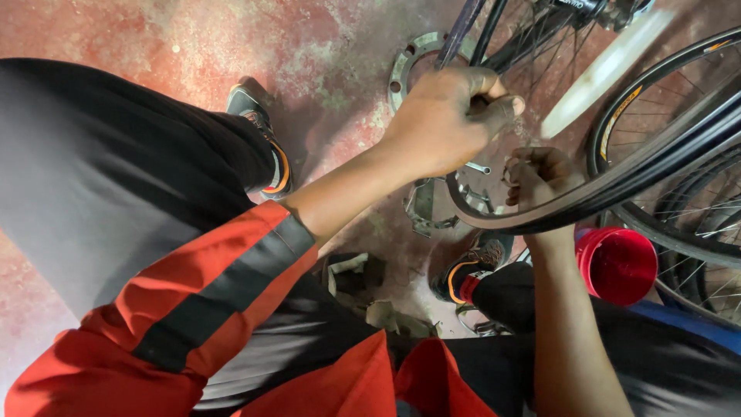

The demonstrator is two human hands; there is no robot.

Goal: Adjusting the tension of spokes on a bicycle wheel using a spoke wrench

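Tyre gripped at the rim by both hands, above the red floor.

The right hand (540,176), nearer, is closed on the black tyre (617,185) at its lower curve; beyond it the left hand (451,116) is clenched on a thin lever. The tyre's arc is seen sweeping rightward, away towards the spoked wheel (679,108).

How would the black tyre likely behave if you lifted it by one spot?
The tyre would probably flex, since it already bows where the right hand grips it. It looks thin, so likely light. Set on edge, its round shape might roll.
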